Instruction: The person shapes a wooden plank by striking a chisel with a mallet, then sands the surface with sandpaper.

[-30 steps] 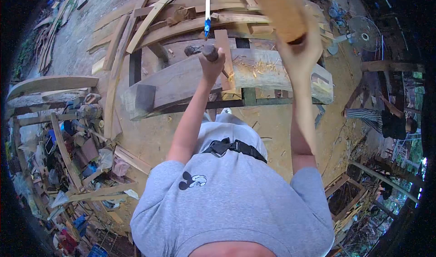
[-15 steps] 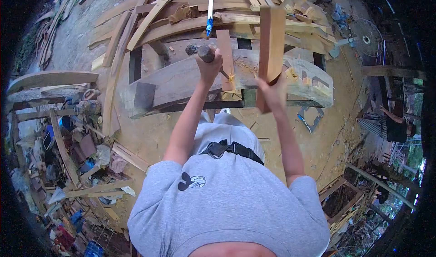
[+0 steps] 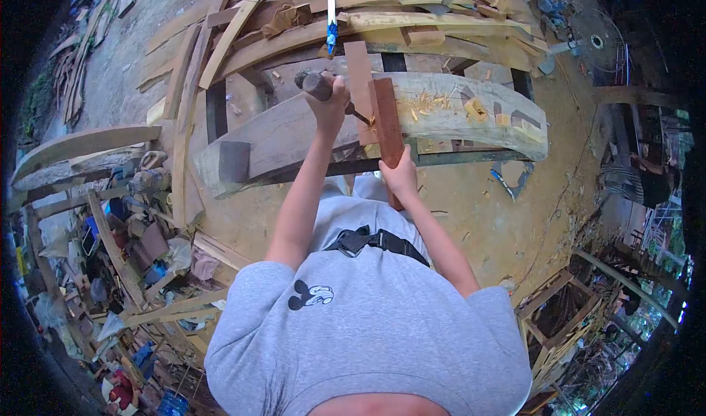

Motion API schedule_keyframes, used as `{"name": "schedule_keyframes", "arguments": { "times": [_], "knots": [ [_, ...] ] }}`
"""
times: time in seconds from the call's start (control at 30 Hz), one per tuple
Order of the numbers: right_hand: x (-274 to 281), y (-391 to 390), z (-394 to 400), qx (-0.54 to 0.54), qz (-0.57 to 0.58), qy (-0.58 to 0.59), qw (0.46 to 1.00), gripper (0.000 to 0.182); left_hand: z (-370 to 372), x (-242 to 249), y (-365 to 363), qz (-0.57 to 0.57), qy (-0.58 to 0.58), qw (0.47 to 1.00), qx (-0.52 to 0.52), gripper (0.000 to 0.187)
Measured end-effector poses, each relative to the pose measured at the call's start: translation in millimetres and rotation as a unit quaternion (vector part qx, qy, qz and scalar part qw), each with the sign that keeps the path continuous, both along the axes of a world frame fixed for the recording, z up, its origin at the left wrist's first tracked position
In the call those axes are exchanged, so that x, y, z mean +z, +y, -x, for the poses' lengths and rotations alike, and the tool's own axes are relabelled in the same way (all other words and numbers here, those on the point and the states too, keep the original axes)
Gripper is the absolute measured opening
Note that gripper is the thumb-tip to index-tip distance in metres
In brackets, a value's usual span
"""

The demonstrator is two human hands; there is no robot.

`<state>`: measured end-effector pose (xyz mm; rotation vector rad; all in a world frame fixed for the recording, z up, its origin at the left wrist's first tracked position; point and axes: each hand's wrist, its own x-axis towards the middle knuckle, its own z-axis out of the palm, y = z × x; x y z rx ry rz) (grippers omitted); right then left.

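My left hand point(image 3: 329, 104) is wrapped round the handle of a chisel point(image 3: 358, 115), its dark round end up and its blade tip at a reddish-brown board point(image 3: 359, 85). This board lies across a curved timber beam point(image 3: 294, 129). In my right hand point(image 3: 401, 173) is a thick reddish wooden block point(image 3: 387, 118), gripped near its lower end. The block's upper part is just right of the chisel tip; whether the two touch I cannot tell. Wood chips point(image 3: 426, 104) lie on the beam to the right of the block.
Planks point(image 3: 243, 34) and long boards lie beyond the beam. A blue-and-white stick point(image 3: 332, 19) points toward the board. Cluttered wood and cloth fill the left side. A wooden frame point(image 3: 588, 287) is at lower right. Another person in striped clothing point(image 3: 624, 183) is at the far right.
My right hand has swung the block down and left, to beside the chisel. My left hand still holds the chisel. The view has shifted slightly.
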<state>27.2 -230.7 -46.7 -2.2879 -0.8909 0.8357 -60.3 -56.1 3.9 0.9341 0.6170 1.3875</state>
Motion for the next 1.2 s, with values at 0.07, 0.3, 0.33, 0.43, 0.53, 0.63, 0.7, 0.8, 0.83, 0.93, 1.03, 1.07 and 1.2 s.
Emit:
{"name": "schedule_keyframes", "arguments": {
  "times": [0.07,0.3,0.33,0.43,0.53,0.63,0.7,0.8,0.83,0.93,1.03,1.07,1.2],
  "knots": [
    [-3,1,0,-0.016,0.007,-0.023,1.0,0.059,0,0,5,0.045,-0.018,0.998,0.03,0.02],
    [1,4,-4,-0.002,0.036,-0.016,0.999,0.066,52,-80,52,0.218,-0.115,0.964,0.1,0.024],
    [1,4,-5,0.007,0.044,-0.014,0.999,0.068,54,-82,49,0.271,-0.13,0.945,0.128,0.026],
    [0,3,-5,-0.002,0.06,-0.031,0.998,0.069,52,-81,44,0.296,-0.102,0.935,0.167,0.025],
    [-12,-1,-10,0.002,-0.022,-0.003,1.0,0.064,56,-79,45,0.285,-0.111,0.941,0.145,0.026],
    [1,0,-11,-0.005,-0.05,0.052,0.997,0.059,52,-67,42,0.259,-0.15,0.946,0.123,0.028],
    [-2,0,-14,-0.007,-0.043,0.069,0.997,0.058,49,-56,38,0.227,-0.153,0.957,0.1,0.028],
    [-5,-1,-14,-0.007,-0.046,0.085,0.995,0.056,41,-40,31,0.159,-0.15,0.973,0.07,0.026],
    [-6,-1,-15,-0.008,-0.056,0.082,0.995,0.054,39,-35,29,0.122,-0.137,0.982,0.054,0.025],
    [-8,-2,-16,0.0,-0.06,0.079,0.995,0.054,30,-17,18,0.071,-0.116,0.99,0.036,0.024],
    [-12,-4,-17,0.01,-0.071,0.073,0.995,0.055,27,-11,12,0.022,-0.084,0.996,0.036,0.024],
    [-16,-5,-18,0.011,-0.071,0.073,0.995,0.055,26,-11,11,0.014,-0.083,0.996,0.022,0.024],
    [-20,-6,-17,0.007,-0.087,0.056,0.995,0.054,21,-7,5,0.01,-0.087,0.996,0.004,0.025]
  ]
}}
